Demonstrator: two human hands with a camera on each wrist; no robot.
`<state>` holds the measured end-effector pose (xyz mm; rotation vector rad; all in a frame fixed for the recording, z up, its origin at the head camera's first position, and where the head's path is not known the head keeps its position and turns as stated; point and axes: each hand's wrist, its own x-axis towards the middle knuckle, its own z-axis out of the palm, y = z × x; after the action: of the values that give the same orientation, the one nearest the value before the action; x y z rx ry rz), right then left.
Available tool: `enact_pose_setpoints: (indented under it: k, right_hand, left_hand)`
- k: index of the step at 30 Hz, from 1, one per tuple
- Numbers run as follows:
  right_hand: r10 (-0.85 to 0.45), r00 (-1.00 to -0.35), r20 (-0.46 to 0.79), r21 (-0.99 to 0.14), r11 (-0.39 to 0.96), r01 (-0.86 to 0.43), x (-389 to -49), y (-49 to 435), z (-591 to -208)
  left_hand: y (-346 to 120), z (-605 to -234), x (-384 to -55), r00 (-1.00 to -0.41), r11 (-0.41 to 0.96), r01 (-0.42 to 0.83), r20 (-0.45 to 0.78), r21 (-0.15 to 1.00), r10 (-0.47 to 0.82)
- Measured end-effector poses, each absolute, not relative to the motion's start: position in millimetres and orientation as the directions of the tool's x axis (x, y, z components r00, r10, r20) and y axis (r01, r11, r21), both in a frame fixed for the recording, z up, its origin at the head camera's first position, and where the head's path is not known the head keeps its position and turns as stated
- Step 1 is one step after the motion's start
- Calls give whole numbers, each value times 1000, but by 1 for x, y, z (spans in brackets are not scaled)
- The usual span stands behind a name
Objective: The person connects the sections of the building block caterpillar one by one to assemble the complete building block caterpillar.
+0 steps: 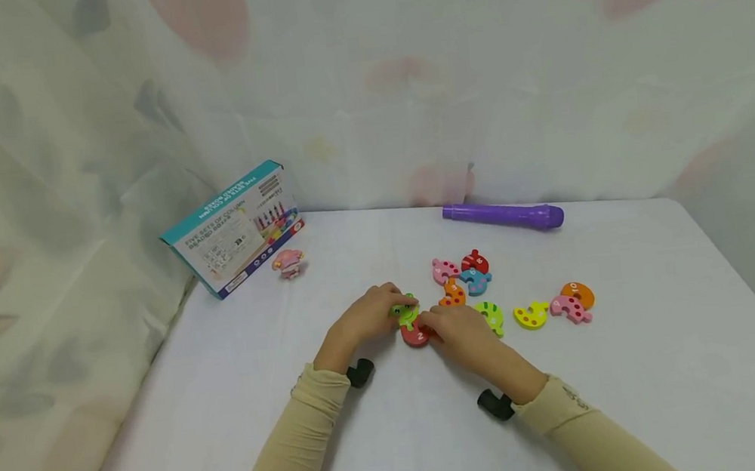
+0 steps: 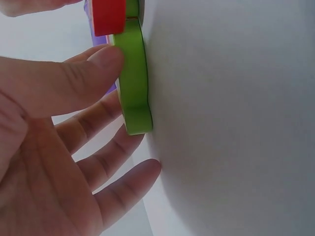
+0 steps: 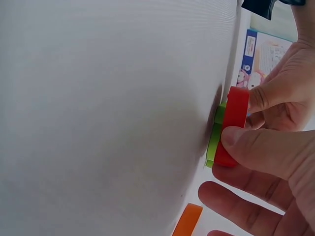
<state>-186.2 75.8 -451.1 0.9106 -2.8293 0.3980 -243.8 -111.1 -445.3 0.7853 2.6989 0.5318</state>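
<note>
My left hand [image 1: 367, 317] pinches a green frog-head puzzle piece [image 1: 408, 312] between thumb and fingers. In the left wrist view its thumb lies on the edge of the green piece, with the other fingers spread behind. My right hand [image 1: 467, 339] pinches a red curved puzzle piece [image 1: 416, 336] marked 2, just in front of the frog's face. In the right wrist view the red piece [image 3: 235, 115] overlaps the green one [image 3: 215, 137], close over the white tabletop. An orange spotted piece [image 1: 452, 293] lies beyond the right hand's knuckles.
Pink, red and blue pieces [image 1: 476, 281] cluster behind the hands. A green striped piece [image 1: 492, 315], a yellow one [image 1: 531, 317], and a pink-orange pair [image 1: 570, 309] lie rightward. A purple toy microphone [image 1: 498, 215], a small pink figure [image 1: 288, 263] and a toy box [image 1: 234, 238] stand farther back.
</note>
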Motion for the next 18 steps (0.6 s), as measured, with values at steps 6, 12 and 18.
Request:
enact_pose_setpoints:
  k: [6, 12, 18]
  right_hand:
    - [-552, -818, 161, -194, 795, -575, -186, 75, -450]
    - [-515, -850, 105, -250, 814, -524, -189, 86, -446]
    - [-405, -905, 131, -256, 868, -426, -203, 108, -439]
  left_hand:
    - [-111, -444, -244, -819, 788, 440, -168, 431, 549]
    - [-111, -443, -244, -818, 789, 444, -167, 426, 550]
    - [-109, -445, -243, -817, 780, 446, -156, 438, 555]
